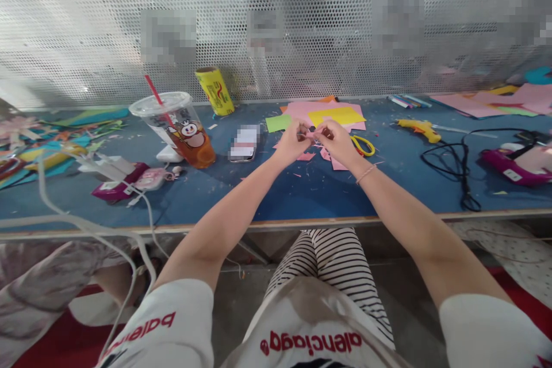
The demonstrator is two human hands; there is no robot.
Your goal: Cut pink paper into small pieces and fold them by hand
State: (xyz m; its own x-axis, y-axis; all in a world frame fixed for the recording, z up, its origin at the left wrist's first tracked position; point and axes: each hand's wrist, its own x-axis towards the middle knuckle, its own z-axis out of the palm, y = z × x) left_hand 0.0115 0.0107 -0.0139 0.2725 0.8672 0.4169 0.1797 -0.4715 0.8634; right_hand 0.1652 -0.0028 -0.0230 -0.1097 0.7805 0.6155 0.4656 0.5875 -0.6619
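Over the blue table, my left hand (292,141) and my right hand (335,139) meet fingertip to fingertip. Between them they pinch a small piece of pink paper (311,134); a tiny dark spot shows by the fingertips, too small to name. Pink paper scraps (307,156) lie beneath the hands. Behind them is a stack of coloured sheets, with a yellow sheet (340,116) on pink ones and a light green piece (278,123) at the left. Yellow-handled scissors (364,146) rest just right of my right hand, their blades hidden.
Left stand a lidded drink cup (183,132), a yellow can-like tube (214,91) and a phone (245,142). A purple power strip (121,183) with white cables sits at the near left. On the right are a yellow glue gun (420,130), its black cord and another purple power strip (513,165).
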